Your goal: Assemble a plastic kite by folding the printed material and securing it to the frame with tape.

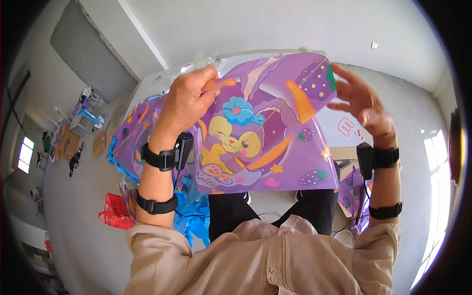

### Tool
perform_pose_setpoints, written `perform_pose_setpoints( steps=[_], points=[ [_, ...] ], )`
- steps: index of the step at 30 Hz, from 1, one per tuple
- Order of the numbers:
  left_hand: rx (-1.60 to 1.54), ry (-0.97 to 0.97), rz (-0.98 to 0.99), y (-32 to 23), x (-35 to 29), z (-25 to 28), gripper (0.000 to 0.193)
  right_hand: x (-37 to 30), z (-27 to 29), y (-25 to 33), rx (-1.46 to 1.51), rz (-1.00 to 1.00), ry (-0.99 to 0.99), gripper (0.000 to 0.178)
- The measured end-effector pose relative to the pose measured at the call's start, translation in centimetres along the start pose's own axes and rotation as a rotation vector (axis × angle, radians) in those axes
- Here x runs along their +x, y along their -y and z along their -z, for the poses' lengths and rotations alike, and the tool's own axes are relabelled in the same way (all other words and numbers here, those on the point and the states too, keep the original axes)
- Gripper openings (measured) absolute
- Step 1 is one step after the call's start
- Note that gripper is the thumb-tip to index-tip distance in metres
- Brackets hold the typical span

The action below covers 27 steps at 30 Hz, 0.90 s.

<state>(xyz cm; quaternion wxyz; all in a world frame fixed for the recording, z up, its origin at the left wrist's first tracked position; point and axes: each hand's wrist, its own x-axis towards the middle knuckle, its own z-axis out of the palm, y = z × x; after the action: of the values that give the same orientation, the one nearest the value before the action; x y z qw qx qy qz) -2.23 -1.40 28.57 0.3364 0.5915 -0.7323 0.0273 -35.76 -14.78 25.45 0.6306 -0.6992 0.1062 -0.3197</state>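
We see a large purple sheet point(275, 162) in the middle of the frame, raised in front of the person's lap and printed with a cartoon animal, orange streaks and dotted berries. A thin line runs slantwise across it toward its upper right corner. At the upper centre-left, the left hand point(189, 98) has its fingers closed, pinching the sheet's upper left part. At the upper right, the right hand point(363, 103) has its fingers spread beside the sheet's right corner; we cannot tell whether the fingertips touch it. Black straps point(160, 158) circle both forearms.

Behind the sheet, we make out a pale desk point(147, 84). Left of centre lies more purple material point(140, 120) with a similar print, and below it we find bright blue strips point(191, 211). A red bag point(117, 211) sits at the lower left, and a cardboard box point(69, 139) stands farther left.
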Motion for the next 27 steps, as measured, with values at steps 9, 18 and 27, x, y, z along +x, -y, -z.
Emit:
perform_pose_setpoints(
  steps=[9, 18, 27],
  points=[
    [0.236, -0.224, -0.111, -3.5, 0.8, 0.3, 0.014, 5.9, -2.6, 2.0, -0.597, 0.125, 0.009, 0.015],
    [0.348, 0.224, 0.113, -8.2, -12.2, -0.5, 0.03, 5.1, -0.5, -2.3, -0.704, 0.257, -0.126, 0.018],
    [-0.771, 0.321, 0.221, -7.0, -17.6, -3.3, 0.024, 3.5, 4.8, -1.5, -0.623, 0.425, 0.175, 0.032]
  ],
)
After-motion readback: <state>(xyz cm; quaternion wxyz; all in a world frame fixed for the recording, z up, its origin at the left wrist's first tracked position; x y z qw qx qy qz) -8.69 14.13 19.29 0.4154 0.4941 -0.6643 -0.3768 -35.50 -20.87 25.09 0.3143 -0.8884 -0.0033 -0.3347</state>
